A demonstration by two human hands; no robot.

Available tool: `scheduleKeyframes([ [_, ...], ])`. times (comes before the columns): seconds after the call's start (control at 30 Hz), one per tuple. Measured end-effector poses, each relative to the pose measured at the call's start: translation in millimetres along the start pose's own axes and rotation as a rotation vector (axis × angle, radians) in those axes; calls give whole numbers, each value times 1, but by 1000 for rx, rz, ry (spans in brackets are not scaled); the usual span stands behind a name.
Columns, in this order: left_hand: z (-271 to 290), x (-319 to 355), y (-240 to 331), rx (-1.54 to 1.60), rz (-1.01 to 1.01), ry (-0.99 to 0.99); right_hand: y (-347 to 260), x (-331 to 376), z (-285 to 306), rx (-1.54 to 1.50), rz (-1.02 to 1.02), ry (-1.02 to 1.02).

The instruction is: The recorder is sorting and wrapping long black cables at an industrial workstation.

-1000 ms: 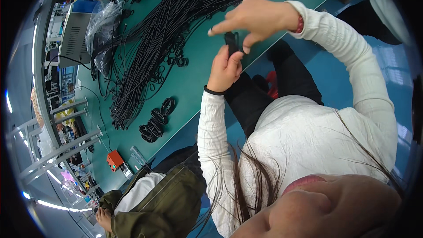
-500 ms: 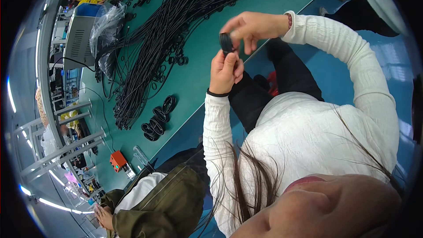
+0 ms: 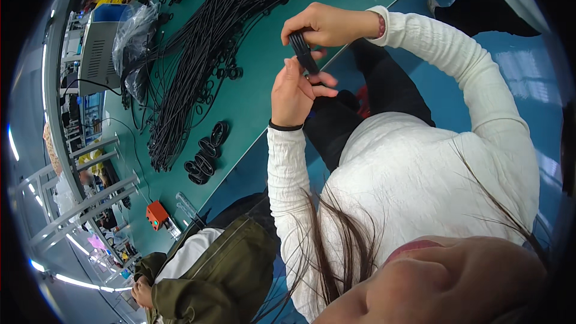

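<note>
Black cable, wound into a compact coil [image 3: 302, 48], hangs above the near edge of the table, between the person's two hands. The right hand [image 3: 327, 24] grips the coil's upper end, its fingers curled over the top. The left hand [image 3: 288, 95] is at the lower end with its fingers spread and unclenched, the thumb beside the coil; whether any fingertip presses on it is too blurred to tell.

The step in hand looks like working on the wound coil, perhaps neatening or securing its turns; which of these cannot be made out. The next move seems to call for a steady right-hand hold so the turns stay together, while the left fingers settle around the lower end.

Beyond the hands, small black rings [image 3: 231, 72] lie scattered on the green table [image 3: 252, 105], beside a large bundle of long black cables [image 3: 204, 48]. Nearer the table's edge, several finished-looking coils [image 3: 204, 162] sit in a row. Farther left are a clear plastic bag [image 3: 135, 42] by a vented metal box [image 3: 99, 54] and, lower down, an orange device [image 3: 156, 215] near a co-worker in an olive jacket [image 3: 222, 270].
</note>
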State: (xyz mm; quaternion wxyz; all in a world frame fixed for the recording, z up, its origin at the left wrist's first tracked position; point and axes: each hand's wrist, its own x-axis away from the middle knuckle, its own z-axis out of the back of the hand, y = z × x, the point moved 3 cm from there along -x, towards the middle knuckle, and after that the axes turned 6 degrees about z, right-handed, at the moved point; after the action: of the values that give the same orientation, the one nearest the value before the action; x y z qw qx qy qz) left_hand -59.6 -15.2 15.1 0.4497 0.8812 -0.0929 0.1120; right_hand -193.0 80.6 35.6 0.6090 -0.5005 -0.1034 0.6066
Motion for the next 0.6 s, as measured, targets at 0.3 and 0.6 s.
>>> scheduleKeyframes([
  [0.3,25,-1,-13,-49,-8,-121,-5,8,-11,-121,-168,53],
  [0.6,23,1,-19,20,75,-207,-7,10,-15,47,-80,47],
])
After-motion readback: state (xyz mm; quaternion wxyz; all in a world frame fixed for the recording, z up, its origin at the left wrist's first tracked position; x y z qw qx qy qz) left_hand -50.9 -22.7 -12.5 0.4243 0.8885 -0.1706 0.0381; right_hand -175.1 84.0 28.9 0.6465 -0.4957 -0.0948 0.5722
